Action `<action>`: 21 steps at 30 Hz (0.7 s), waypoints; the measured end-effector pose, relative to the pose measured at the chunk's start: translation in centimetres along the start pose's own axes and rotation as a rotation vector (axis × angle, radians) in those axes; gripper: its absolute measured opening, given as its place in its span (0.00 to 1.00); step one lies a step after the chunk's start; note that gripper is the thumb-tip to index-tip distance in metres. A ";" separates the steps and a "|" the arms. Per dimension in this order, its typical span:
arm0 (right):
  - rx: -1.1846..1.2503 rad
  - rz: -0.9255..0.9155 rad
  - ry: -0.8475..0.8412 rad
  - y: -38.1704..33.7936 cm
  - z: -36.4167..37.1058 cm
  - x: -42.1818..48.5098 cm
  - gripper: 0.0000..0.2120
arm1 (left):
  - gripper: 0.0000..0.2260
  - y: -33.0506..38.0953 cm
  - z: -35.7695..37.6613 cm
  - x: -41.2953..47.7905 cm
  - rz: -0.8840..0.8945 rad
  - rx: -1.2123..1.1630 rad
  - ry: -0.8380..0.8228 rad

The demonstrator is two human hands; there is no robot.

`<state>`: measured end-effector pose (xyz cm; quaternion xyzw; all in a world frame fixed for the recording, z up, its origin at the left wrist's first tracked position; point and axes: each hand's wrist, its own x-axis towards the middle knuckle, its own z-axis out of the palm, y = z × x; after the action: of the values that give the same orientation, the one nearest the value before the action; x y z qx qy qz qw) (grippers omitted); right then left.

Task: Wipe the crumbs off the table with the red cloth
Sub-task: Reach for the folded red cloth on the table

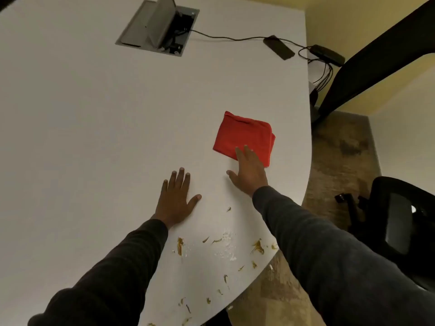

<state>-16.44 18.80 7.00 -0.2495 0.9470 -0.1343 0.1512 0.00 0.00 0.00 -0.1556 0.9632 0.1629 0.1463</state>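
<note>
Right hand on red cloth, crumbs near

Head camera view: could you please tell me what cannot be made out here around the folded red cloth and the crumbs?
- Near corner of the folded red cloth: hidden under the right hand; grip unclear.
- Yellowish crumbs on the white table: some hidden by the dark right sleeve, others cut off by the bottom edge.
- Tabletop under the flat left hand: hidden.
- Open grey cable box: its contents too dark.
</note>
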 end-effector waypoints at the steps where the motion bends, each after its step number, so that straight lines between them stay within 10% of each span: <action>1: -0.018 -0.004 0.001 0.1 0.1 0.7 0.39 | 0.40 0.0 0.4 0.0 -0.005 0.017 0.020; 21: -0.162 -0.005 0.115 2.8 0.3 6.5 0.16 | 0.39 0.9 3.0 0.6 -0.051 -0.039 0.234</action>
<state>-22.90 17.78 4.38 -0.2552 0.9613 -0.0718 0.0754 -0.21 1.77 -2.66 -0.2006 0.9662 0.1586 0.0339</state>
